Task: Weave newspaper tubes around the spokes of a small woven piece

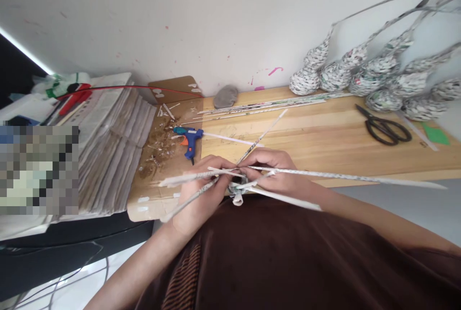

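Close against the body, over the table's front edge, both hands hold a small woven paper piece [237, 190] from which several rolled paper sticks fan out. My left hand [207, 187] is closed on its left side, with two sticks passing over the fingers and wrist. My right hand [272, 168] pinches the piece from the right, its fingertips meeting the left ones. One long paper stick [334, 175] runs far to the right, another [264, 134] points away toward the wall. The fingers partly hide the woven part.
A blue glue gun [192, 142] lies on cardboard [144, 197] with scraps. Stacked newspapers [118, 151] stand left. Behind lie loose paper sticks [266, 107] and a grey stone-like object [225, 96]. Black scissors [385, 130] and several woven gourd shapes [334, 77] are at right.
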